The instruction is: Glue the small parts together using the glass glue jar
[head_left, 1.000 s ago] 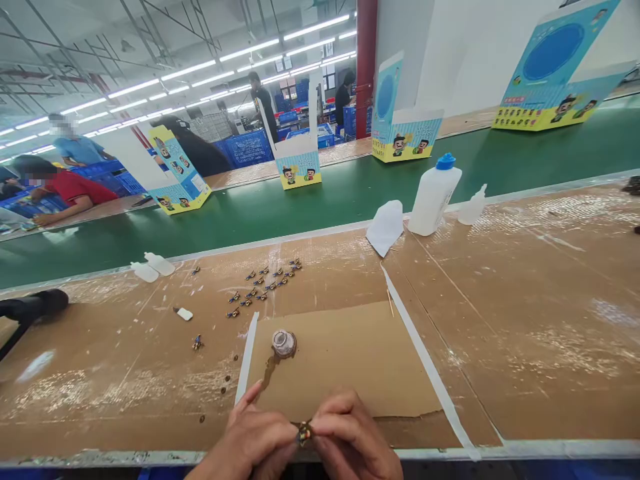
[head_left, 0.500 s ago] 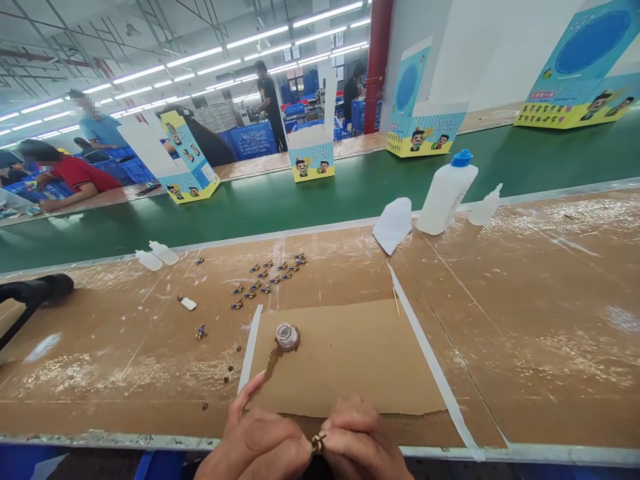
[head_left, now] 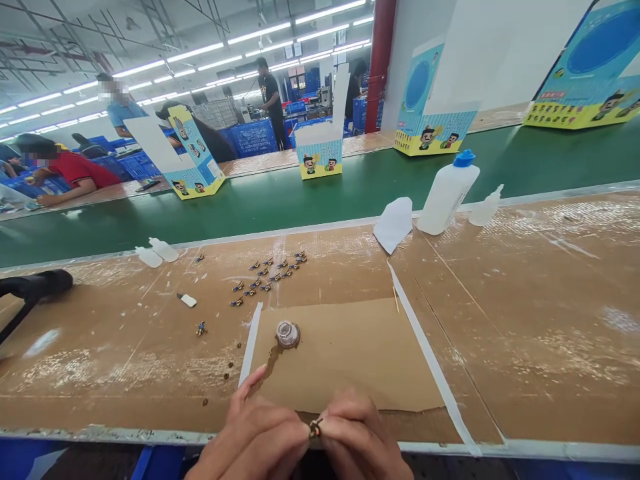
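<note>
L hand (head_left: 255, 437) & R hand (head_left: 363, 433) clamped together on 1 tiny figure (head_left: 315, 429), bottom centre (pinched for fine control), just off cardboard sheet (head_left: 345, 353), small glass cup (head_left: 288, 334) nearby.

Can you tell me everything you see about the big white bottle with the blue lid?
The white plastic bottle stands upright on the brown work table, near the edge by the green conveyor belt. It has a wide, slightly see-through body, sloping shoulders and a narrower neck. Its blue cap sits on top. A smaller white bottle stands to its right, and a crumpled white sheet lies to its left. Only the table seems to touch it.
</note>
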{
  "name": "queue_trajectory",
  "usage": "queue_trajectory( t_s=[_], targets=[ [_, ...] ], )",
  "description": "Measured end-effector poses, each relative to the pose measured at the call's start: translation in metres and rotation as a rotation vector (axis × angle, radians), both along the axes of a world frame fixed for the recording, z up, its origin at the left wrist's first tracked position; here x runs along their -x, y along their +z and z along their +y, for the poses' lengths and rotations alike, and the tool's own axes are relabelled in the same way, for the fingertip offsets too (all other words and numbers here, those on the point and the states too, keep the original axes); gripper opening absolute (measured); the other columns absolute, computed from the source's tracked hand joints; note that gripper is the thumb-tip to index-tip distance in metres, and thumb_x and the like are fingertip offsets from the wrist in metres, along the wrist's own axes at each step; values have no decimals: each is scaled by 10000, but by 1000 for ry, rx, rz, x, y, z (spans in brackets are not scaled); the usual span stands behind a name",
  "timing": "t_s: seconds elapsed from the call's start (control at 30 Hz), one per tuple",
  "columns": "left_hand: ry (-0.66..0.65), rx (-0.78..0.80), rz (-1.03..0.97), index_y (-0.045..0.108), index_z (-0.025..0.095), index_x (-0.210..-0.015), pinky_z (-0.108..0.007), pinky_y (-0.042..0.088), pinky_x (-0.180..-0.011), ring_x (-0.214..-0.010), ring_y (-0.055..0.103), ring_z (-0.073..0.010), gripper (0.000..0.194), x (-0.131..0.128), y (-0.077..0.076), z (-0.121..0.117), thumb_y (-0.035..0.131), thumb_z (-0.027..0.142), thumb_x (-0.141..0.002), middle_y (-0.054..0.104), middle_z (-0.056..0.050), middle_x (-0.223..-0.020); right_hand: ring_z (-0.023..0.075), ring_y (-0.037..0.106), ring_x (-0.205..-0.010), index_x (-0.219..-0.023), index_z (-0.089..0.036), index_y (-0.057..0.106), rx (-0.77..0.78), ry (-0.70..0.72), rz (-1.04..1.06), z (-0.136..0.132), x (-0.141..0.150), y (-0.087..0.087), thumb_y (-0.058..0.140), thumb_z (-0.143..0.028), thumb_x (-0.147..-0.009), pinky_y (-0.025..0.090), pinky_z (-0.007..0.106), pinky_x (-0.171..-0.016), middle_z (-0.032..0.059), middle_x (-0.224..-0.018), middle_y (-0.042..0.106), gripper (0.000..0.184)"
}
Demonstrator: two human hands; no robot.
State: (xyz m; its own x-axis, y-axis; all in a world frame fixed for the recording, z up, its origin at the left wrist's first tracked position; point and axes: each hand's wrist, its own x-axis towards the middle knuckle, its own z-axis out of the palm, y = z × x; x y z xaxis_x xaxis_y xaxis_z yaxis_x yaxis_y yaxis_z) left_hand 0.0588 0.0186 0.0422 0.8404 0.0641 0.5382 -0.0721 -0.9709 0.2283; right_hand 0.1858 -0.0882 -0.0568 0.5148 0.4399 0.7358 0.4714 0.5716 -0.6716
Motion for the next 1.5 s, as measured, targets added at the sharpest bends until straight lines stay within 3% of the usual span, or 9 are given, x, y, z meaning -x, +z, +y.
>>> queue_trajectory(
  t_s=[0.17, 0.4, 0.63, 0.77, 0.93, 1.17, 1.5],
  targets=[
    [-33, 3, 68, 584, 132, -1006, -277, 290, -1153, -752, 704, -47, 263, 3, -6, 11, 666, 8, -790, 721, 33, -815, 147, 593, -701, -1067, -217, 664, 92, 74, 97, -2, 2, 1, 575, 7, -847, 509, 270, -614, 32, -812, 616, 326],
    [125, 136, 64, 611, 198, -967, -141, 367, -1075, -798, 730, -47, 126, 7, -11, 4, 652, 146, -860, 755, 77, -851, 137, 583, -682, -1059, -224, 676, 78, 88, 163, 2, 7, 5, 587, -35, -861, 478, 250, -588, 26, -793, 612, 288],
    [112, 182, 63, 617, 204, -993, -167, 352, -1090, -778, 736, -56, 151, 7, -14, 5, 658, 151, -858, 759, 73, -883, 138, 575, -694, -1048, -222, 673, 77, 100, 182, 3, 6, 5, 570, -21, -857, 475, 251, -600, 23, -796, 605, 295],
    [51, 201, 42, 590, 191, -1012, -229, 335, -1128, -767, 720, -51, 243, 6, -14, 7, 648, 46, -826, 736, 63, -866, 140, 574, -702, -1055, -223, 668, 71, 92, 177, 3, 6, 6, 564, -9, -852, 476, 256, -606, 23, -801, 608, 313],
    [-59, 106, 72, 573, 158, -1030, -248, 301, -1149, -766, 707, -47, 301, 5, -9, 9, 637, -15, -792, 721, 42, -843, 139, 585, -696, -1054, -219, 673, 54, 66, 151, 2, 6, 9, 578, 4, -845, 481, 258, -611, 25, -805, 630, 320],
    [-30, 77, 28, 587, 146, -995, -269, 330, -1142, -731, 703, -51, 296, 3, -5, 5, 635, -42, -771, 719, 42, -809, 147, 577, -691, -1069, -222, 669, 54, 70, 142, 3, 6, 6, 577, -8, -852, 480, 270, -602, 28, -804, 612, 318],
    [-103, 33, 82, 585, 162, -1009, -327, 382, -1086, -717, 717, -72, 314, 4, -1, 14, 624, -38, -770, 739, 30, -798, 143, 575, -637, -1051, -235, 677, -7, 13, 135, 6, 11, -3, 575, -87, -886, 492, 265, -557, 30, -775, 621, 244]
  ],
)
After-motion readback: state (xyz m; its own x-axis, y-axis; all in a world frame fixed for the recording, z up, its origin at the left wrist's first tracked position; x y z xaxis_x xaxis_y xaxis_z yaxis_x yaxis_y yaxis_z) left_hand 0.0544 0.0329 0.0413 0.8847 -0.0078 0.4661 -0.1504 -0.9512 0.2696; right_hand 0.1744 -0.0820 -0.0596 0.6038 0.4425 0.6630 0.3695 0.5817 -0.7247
